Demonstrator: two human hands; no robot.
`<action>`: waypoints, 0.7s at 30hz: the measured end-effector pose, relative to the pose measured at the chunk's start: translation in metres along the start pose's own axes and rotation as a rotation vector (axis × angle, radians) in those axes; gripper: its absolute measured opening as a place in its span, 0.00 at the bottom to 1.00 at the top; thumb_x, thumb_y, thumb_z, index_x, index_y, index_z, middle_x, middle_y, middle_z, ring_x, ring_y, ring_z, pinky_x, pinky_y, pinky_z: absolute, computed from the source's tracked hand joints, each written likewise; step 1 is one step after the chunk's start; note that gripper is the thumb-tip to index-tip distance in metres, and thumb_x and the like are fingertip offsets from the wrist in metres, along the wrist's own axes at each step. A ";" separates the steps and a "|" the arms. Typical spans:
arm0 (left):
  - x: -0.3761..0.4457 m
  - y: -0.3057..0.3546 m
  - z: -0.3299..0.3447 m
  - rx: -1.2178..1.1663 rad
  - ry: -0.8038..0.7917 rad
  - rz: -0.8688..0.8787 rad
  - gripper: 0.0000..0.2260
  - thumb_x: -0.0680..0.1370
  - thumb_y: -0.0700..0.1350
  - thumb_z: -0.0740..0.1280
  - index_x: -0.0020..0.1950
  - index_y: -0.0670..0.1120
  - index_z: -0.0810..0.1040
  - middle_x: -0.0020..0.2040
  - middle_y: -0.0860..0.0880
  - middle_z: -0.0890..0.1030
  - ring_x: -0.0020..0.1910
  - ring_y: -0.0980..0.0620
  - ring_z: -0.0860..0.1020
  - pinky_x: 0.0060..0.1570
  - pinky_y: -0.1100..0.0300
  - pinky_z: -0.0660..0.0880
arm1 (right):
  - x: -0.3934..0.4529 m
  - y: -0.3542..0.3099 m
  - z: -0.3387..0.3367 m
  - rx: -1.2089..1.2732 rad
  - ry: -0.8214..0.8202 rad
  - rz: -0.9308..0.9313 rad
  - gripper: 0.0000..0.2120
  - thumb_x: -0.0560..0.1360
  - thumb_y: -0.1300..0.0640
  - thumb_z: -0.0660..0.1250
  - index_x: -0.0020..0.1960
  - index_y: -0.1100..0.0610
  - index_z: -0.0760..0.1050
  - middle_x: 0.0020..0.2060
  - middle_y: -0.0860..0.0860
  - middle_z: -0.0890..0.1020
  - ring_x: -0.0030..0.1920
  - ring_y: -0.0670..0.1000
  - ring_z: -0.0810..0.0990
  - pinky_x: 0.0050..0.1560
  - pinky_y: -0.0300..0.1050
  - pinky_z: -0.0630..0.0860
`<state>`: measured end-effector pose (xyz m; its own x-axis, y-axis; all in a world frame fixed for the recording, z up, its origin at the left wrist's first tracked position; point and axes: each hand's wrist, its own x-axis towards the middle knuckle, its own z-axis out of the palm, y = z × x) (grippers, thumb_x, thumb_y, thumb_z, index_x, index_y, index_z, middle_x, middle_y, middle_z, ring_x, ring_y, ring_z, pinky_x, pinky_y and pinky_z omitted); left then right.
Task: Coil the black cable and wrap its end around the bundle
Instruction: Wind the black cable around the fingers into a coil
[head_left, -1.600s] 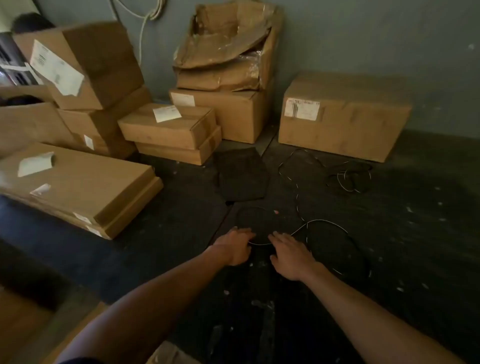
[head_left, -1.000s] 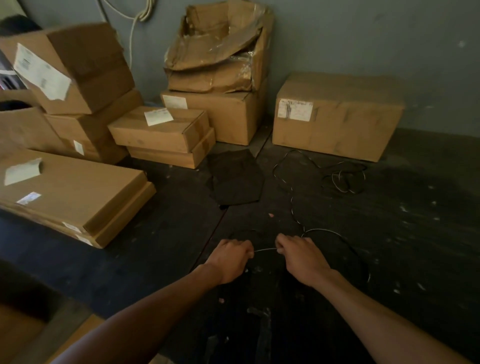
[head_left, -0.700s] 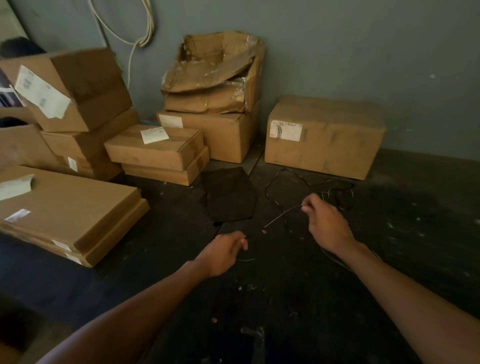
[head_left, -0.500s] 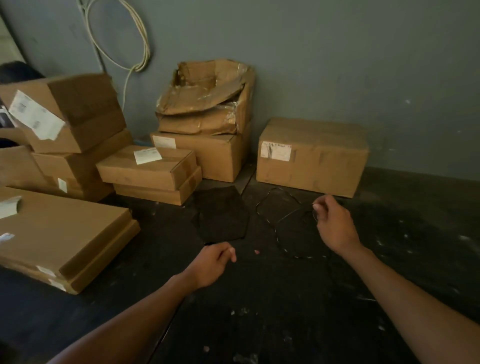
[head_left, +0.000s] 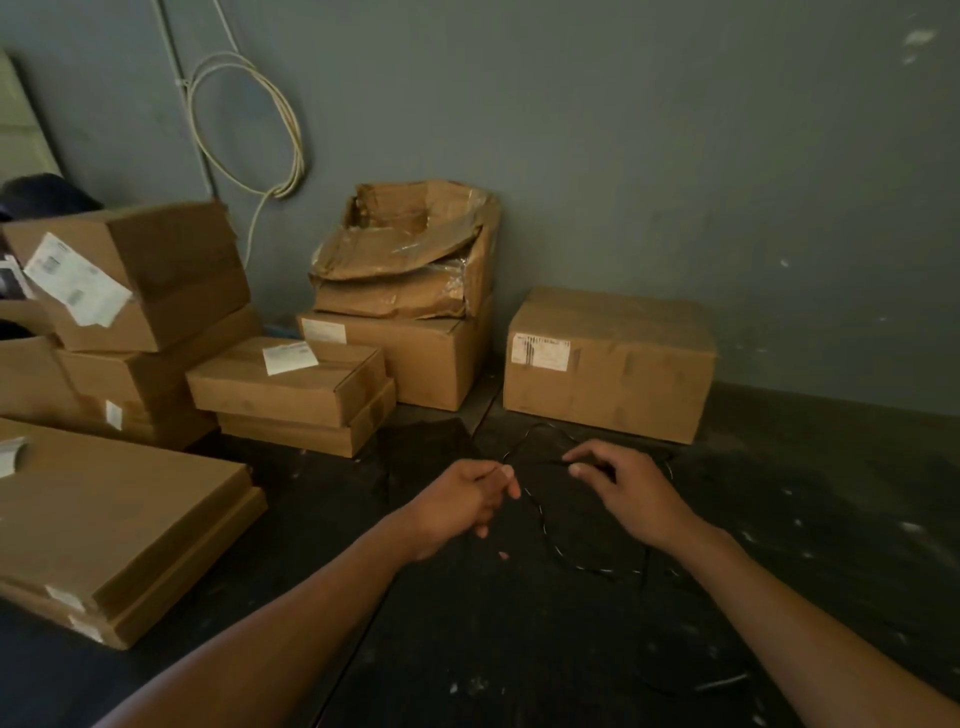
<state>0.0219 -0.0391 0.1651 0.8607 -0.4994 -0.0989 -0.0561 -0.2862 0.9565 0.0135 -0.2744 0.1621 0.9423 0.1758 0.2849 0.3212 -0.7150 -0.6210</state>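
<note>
Between both hands, black cable (head_left: 543, 525) sagging, left hand (head_left: 462, 501) pinching it, right hand (head_left: 631, 493) half-spread (grip unclear)

This looks like a storeroom or stockroom corner. Sealed cardboard boxes (head_left: 608, 364) with white shipping labels (head_left: 540, 352) stand against a bare grey-blue wall (head_left: 649, 145), some stacked two and three high on the left (head_left: 140, 312), with one crushed, torn-open carton (head_left: 410, 254) on top of another. Flat cartons (head_left: 114, 525) lie in a pile on the dark, scuffed, paint-flecked floor (head_left: 805, 519). A pale cable loop (head_left: 249, 119) hangs on the wall beside a thin pipe. The light is dim, with no furniture in view.
</note>
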 end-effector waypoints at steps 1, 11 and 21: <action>-0.001 0.004 -0.002 -0.047 -0.042 -0.002 0.14 0.84 0.51 0.55 0.50 0.47 0.78 0.29 0.55 0.68 0.29 0.58 0.68 0.36 0.61 0.71 | 0.002 -0.001 -0.006 -0.010 0.043 -0.008 0.08 0.78 0.54 0.65 0.52 0.40 0.74 0.45 0.37 0.78 0.47 0.35 0.77 0.43 0.32 0.69; -0.011 0.033 0.001 -0.471 -0.260 0.072 0.10 0.81 0.48 0.61 0.54 0.46 0.81 0.36 0.50 0.72 0.37 0.53 0.72 0.48 0.55 0.74 | 0.017 0.006 -0.045 0.074 0.306 0.077 0.03 0.80 0.56 0.64 0.50 0.50 0.77 0.41 0.46 0.79 0.41 0.46 0.77 0.38 0.40 0.70; -0.011 0.075 0.011 -0.624 -0.345 0.199 0.15 0.80 0.48 0.64 0.62 0.43 0.81 0.38 0.48 0.82 0.47 0.49 0.83 0.53 0.52 0.78 | 0.005 -0.002 -0.018 0.128 0.209 0.109 0.06 0.80 0.53 0.63 0.49 0.50 0.78 0.41 0.49 0.81 0.42 0.47 0.80 0.45 0.47 0.77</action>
<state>0.0032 -0.0640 0.2353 0.6506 -0.7513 0.1106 0.1920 0.3036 0.9333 0.0159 -0.2846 0.1780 0.9362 -0.0506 0.3479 0.2408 -0.6284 -0.7396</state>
